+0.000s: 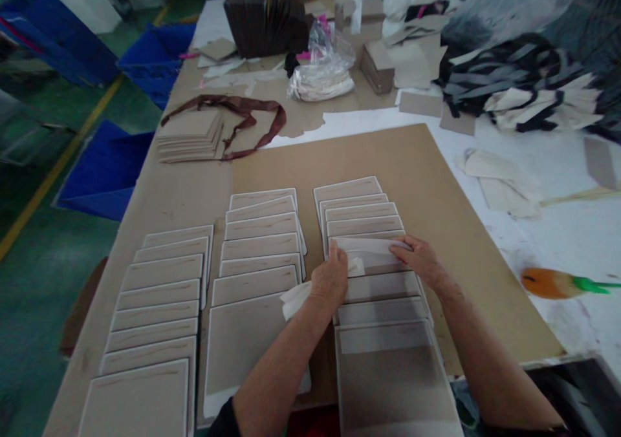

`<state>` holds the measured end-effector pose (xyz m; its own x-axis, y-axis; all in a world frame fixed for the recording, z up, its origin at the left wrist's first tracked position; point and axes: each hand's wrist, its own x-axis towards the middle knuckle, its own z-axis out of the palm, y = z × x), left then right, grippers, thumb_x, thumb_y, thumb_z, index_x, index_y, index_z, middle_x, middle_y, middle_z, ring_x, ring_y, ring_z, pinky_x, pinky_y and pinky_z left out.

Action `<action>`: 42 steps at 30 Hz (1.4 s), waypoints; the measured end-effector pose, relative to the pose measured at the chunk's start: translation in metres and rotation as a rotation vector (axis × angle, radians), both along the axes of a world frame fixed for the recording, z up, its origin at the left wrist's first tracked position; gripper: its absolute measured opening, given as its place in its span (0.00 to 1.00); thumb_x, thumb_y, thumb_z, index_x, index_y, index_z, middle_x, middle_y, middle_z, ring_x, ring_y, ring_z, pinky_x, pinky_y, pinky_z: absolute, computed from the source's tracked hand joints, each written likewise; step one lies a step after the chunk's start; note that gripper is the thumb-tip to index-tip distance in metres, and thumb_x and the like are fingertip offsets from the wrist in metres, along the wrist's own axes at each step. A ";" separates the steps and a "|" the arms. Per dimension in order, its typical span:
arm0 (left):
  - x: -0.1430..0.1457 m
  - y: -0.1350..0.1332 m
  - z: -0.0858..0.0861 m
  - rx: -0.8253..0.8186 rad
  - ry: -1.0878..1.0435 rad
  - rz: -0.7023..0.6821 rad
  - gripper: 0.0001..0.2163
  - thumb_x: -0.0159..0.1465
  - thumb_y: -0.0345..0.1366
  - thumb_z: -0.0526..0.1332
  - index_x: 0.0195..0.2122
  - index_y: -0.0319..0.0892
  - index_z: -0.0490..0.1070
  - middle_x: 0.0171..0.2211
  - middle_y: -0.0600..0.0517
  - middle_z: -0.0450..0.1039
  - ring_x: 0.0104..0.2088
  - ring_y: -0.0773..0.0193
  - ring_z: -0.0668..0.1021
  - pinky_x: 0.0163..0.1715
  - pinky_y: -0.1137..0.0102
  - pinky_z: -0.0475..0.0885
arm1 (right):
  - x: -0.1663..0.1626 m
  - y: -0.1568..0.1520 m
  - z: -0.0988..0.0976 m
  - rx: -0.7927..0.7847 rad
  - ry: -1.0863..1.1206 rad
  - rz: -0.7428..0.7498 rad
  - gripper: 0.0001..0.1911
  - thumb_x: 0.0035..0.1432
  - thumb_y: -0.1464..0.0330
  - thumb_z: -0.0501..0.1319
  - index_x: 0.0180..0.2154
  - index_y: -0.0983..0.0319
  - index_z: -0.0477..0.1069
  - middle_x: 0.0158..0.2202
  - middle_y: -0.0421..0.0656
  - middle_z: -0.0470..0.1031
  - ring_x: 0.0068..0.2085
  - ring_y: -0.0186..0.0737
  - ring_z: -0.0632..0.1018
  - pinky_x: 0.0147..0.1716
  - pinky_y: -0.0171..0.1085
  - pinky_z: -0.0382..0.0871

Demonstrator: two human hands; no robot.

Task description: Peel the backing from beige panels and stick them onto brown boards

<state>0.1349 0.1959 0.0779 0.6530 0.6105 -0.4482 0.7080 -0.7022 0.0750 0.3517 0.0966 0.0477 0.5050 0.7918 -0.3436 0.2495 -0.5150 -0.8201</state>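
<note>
My left hand (330, 278) and my right hand (420, 257) are closed at the two ends of a thin, whitish translucent strip (369, 245). The strip lies along the top edge of a beige panel in the right-hand row of overlapping panels. Several panels nearer to me carry similar pale strips along their tops, such as the front panel (388, 385). More white strips (295, 300) stick out from under my left palm, over the middle row of panels (247, 333). My left fingers partly hide the strip's left end.
To the left lies another row of overlapping panels (140, 392). Farther back are a stack of beige boards (189, 138), a brown ribbon (262, 106), a plastic-wrapped bundle (323, 81) and dark cloth strips (514, 68). An orange carrot-shaped item (546, 283) lies right; blue bins (104, 165) stand beside the table.
</note>
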 end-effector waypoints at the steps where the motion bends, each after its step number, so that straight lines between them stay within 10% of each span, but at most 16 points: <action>1: 0.000 0.001 0.001 0.000 0.007 -0.001 0.25 0.63 0.25 0.51 0.62 0.39 0.56 0.70 0.36 0.39 0.41 0.57 0.81 0.38 0.62 0.79 | 0.000 -0.004 -0.005 0.003 0.070 -0.090 0.16 0.49 0.56 0.62 0.32 0.62 0.73 0.21 0.36 0.68 0.24 0.35 0.68 0.25 0.34 0.61; 6: 0.002 0.003 0.005 -0.009 0.028 -0.013 0.24 0.63 0.25 0.50 0.62 0.38 0.56 0.70 0.34 0.40 0.42 0.56 0.81 0.39 0.61 0.79 | -0.006 0.001 -0.015 0.043 0.122 -0.341 0.18 0.47 0.54 0.63 0.31 0.62 0.72 0.19 0.35 0.64 0.22 0.33 0.64 0.22 0.33 0.56; 15: 0.005 0.004 0.013 0.007 0.059 -0.036 0.24 0.64 0.24 0.49 0.62 0.38 0.57 0.70 0.35 0.41 0.42 0.55 0.81 0.39 0.61 0.78 | -0.008 0.015 -0.009 -0.139 -0.354 -0.313 0.14 0.52 0.58 0.58 0.30 0.61 0.75 0.23 0.39 0.73 0.28 0.39 0.72 0.28 0.34 0.58; 42: 0.003 0.006 0.009 0.028 0.086 -0.074 0.27 0.62 0.23 0.51 0.63 0.41 0.55 0.69 0.35 0.41 0.43 0.56 0.81 0.39 0.63 0.79 | 0.000 0.003 -0.026 -0.160 -0.471 -0.494 0.16 0.57 0.58 0.58 0.41 0.61 0.72 0.34 0.48 0.78 0.33 0.44 0.75 0.34 0.38 0.63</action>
